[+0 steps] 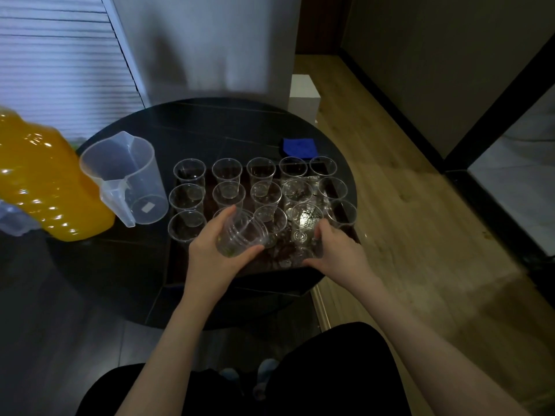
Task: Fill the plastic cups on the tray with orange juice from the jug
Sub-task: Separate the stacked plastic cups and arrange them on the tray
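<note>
Several clear plastic cups [226, 172] stand in rows on a dark tray [177, 259] on the round black table; all look empty. My left hand [210, 253] grips a tilted stack of clear cups [240, 235] over the tray's near edge. My right hand [333, 250] holds a single clear cup [304, 232] at the tray's near right. An empty translucent jug [126, 178] stands left of the tray. A large bottle of orange juice [45, 181] is at the far left.
A folded blue cloth [299, 147] lies on the table behind the tray. The round table [120, 265] ends close to my knees. Wooden floor [405, 220] runs along the right, with a dark wall beyond it.
</note>
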